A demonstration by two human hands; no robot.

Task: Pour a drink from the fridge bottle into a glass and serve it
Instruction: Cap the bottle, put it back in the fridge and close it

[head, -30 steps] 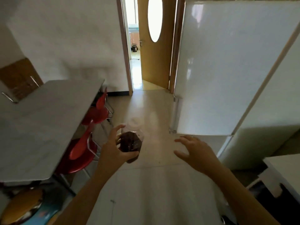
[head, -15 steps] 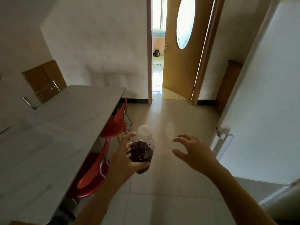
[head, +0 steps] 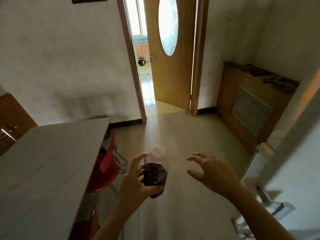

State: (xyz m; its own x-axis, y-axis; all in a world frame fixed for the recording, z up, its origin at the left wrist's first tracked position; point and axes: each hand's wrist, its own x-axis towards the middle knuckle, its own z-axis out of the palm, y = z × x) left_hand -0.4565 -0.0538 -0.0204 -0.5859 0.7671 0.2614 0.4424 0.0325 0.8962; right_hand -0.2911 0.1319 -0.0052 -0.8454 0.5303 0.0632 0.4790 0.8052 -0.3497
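My left hand point(head: 136, 181) grips a clear plastic bottle point(head: 155, 170) with a white cap, about half full of dark red-brown drink, held upright over the tiled floor in the lower middle of the view. My right hand point(head: 213, 172) floats to the right of the bottle, apart from it, fingers spread and curled, holding nothing. No glass is in view.
A long grey table point(head: 48, 161) fills the left side, with red chairs point(head: 105, 172) tucked along its near edge. The white fridge door point(head: 294, 153) stands at the right. A wooden radiator cover point(head: 249, 104) and an open wooden door point(head: 169, 54) lie ahead.
The view has swung left, away from the fridge, which has slid to the right edge. The bottle stays in my left hand and the right hand stays spread beside it.
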